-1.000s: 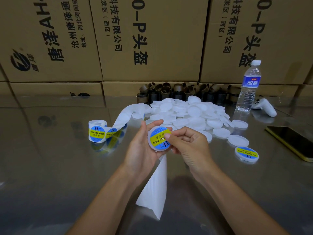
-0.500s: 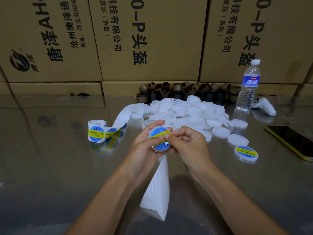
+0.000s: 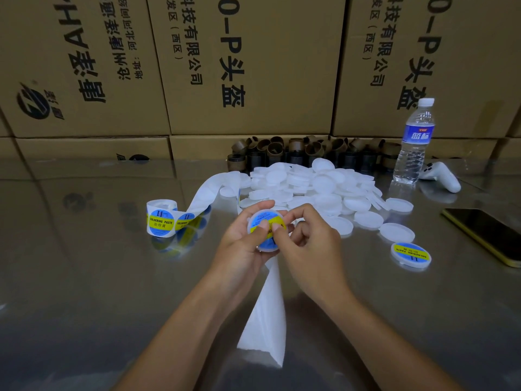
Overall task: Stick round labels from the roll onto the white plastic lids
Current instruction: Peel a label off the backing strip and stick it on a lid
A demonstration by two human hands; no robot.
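Observation:
My left hand (image 3: 242,244) holds a white plastic lid (image 3: 266,218) that carries a round blue and yellow label, with its thumb pressing on the label. My right hand (image 3: 310,241) touches the same label with its thumb and fingertips from the right. The label roll (image 3: 161,218) stands on the table to the left, and its white backing strip runs toward the lids. A pile of bare white lids (image 3: 310,184) lies behind my hands. One labelled lid (image 3: 411,254) lies apart at the right.
Empty backing paper (image 3: 265,320) hangs from under my hands toward the near edge. A water bottle (image 3: 414,142), a white controller (image 3: 439,176) and a phone (image 3: 487,234) sit at the right. Brown cardboard cores (image 3: 296,150) and stacked cartons (image 3: 248,66) close off the back.
The lid tilted flatter in my hands and both thumbs moved onto the label face. The backing paper shifted slightly.

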